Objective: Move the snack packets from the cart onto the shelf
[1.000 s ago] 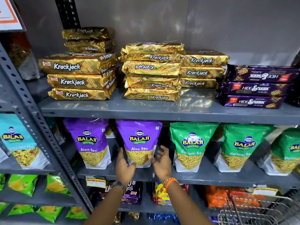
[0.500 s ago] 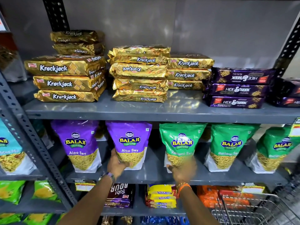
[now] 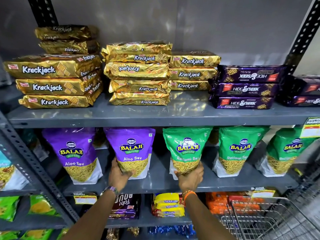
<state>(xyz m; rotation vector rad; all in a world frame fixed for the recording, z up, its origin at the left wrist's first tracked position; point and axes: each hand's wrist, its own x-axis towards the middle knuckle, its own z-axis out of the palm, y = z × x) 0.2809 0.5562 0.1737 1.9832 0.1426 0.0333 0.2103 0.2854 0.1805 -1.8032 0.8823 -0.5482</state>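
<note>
while upright, green packet [image 3: 187,151] in right grip [image 3: 190,177]

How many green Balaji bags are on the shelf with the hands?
3. One green bag is at the right hand, another is beside it, and the third is farthest right. More may hide behind.

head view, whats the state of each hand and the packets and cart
left hand: cupped on the lower left of the purple Aloo Sev pouch, which stands upright
right hand: gripping the base of the green Ratlami Sev pouch, also upright
Krackjack packs: stacked flat, one upside down
Hide & Seek packs: stacked flat, top one upside down
wire cart: partly in view, contents unclear
</note>
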